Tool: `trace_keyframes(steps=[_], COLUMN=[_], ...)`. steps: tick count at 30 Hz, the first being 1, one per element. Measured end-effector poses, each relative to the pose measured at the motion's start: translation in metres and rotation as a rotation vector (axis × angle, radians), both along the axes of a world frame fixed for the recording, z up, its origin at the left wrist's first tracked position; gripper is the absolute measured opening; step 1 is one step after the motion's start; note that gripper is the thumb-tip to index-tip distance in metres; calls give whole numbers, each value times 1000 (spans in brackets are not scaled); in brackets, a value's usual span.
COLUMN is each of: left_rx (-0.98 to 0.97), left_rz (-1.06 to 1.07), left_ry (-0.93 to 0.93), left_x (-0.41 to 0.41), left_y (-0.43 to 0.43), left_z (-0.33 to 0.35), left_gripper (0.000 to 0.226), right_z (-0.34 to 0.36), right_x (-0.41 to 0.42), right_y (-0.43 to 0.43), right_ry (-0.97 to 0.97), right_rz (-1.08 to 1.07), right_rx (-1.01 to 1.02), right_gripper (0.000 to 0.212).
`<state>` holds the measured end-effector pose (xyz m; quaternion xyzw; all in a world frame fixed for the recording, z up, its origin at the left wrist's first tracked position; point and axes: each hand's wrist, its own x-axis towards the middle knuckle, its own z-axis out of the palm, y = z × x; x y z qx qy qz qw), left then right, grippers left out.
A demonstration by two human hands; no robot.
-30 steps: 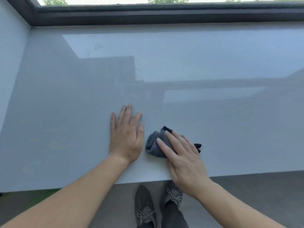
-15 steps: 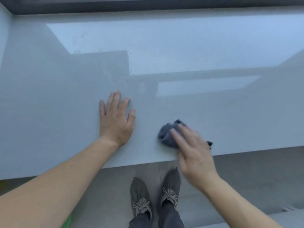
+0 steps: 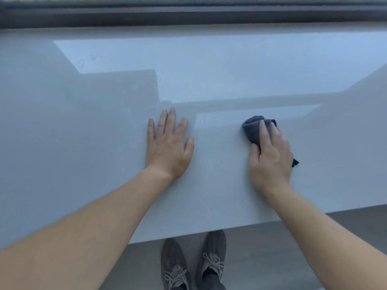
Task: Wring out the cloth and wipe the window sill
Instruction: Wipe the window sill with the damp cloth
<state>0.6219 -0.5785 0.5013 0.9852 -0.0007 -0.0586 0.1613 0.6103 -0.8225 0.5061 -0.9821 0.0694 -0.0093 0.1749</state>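
my right hand (image 3: 271,155) covers most of the cloth (image 3: 252,130) | shoes (image 3: 173,266) cut off at bottom edge | sill (image 3: 83,143) runs off both sides

Pale grey-blue glossy window sill (image 3: 104,143): plain, with lighter sky-blue reflected patches toward 12 o'clock.
Crumpled dark charcoal cloth (image 3: 252,130), 3 o'clock: one solid colour.
Dark brown-black window frame (image 3: 188,15), 12 o'clock.
Mottled grey knit shoes (image 3: 173,262), pale beige laces, 6 o'clock.
Mid-grey floor (image 3: 272,248) beneath them.

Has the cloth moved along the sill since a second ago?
Yes. The cloth slid right: it lay beside the thumb of the left hand, planted on the window sill; now bare sill separates them.
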Motion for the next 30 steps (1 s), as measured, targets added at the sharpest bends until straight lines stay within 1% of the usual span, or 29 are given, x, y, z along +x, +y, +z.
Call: trace_keyframes(steps=[1, 3, 4, 5, 6, 7, 10, 11, 12, 14, 15, 17, 18, 22, 23, 24, 26, 28, 29, 30], left_rx=[22, 18, 12, 12, 16, 21, 32, 36, 38, 38, 38, 36, 34, 12, -7, -31, -69, -64, -63, -68], left_rz=[-3, 6, 9, 7, 4, 3, -4, -4, -2, 7, 8, 5, 3, 1, 6, 16, 49, 65, 63, 66], left_ry=[-4, -17, -25, -30, -32, -30, -18, -20, -26, -42, -46, -45, -43, -47, -56, -67, -109, -171, -197, -213], left_x=[-1, -1, -1, -1, -1, -1, 0, 0, 0, 1, 0, 0, 0, -1, -2, -3, 0, 12, 23, 39], left_y=[-1, 0, 0, 1, 1, 0, -2, -2, -2, -3, -3, -3, -3, -2, -1, -1, -2, -4, -5, -6], left_z=[-1, -2, -2, -1, -1, -1, -1, -1, -1, -2, -2, -2, -2, -3, -2, -2, 1, 6, 9, 11], left_gripper=[65, 65, 65, 64, 65, 65, 66, 66, 65, 64, 63, 62, 62, 62, 61, 60, 55, 50, 49, 50], right_z=[-1, -6, -6, -5, -6, -6, -4, -4, -4, -5, -5, -1, 0, 0, -1, -3, -7, -5, -6, -6], right_x=[-4, -22, -27, -23, -10, 7, 61, 67, 64, 41, 27, 22, 31, 78, 81, 78, 66, 70, 86, 108], right_y=[14, 31, 32, 27, 20, 14, 8, 14, 24, 38, 41, 35, 30, 24, 29, 34, 36, 27, 18, 10], right_ry=[-21, -20, 14, 40, 36, 15, 10, 6, -20, -38, -21, 29, 29, 12, -9, -30, -42, 1, 17, 15], right_rz=[87, 383, 488, 544, 555, 506, 142, 85, 108, 303, 399, 498, 498, 272, 261, 296, 464, 638, 666, 636], right_rx=[-22, -45, -54, -55, -53, -48, 21, 20, 8, -9, -25, -67, -79, 18, 5, -19, -45, -46, -53, -56], right_gripper=[60, 60, 61, 62, 63, 62, 58, 58, 58, 59, 59, 62, 63, 62, 62, 61, 59, 59, 60, 60])
